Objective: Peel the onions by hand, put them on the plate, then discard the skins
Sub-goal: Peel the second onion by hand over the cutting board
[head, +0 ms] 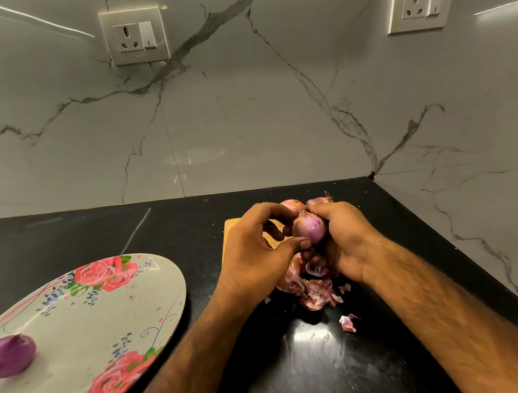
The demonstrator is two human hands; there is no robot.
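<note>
Pink onion (310,229) held in both hands over a heap of skins (315,290).
Curled fingers of the right hand (348,239) clasp it; the left hand (256,253) pinches its lower edge with the thumb. One peeled onion (7,356) lies on the floral plate (83,339), well to the left.

Head-worn wide-angle view, facing forward and down, close over the counter (94,234), wall (242,117) behind

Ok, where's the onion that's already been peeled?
The peeled onion lies on the floral plate at the lower left of the head view, near its left side, far left of the left hand and right hand, which hold another onion.
</note>
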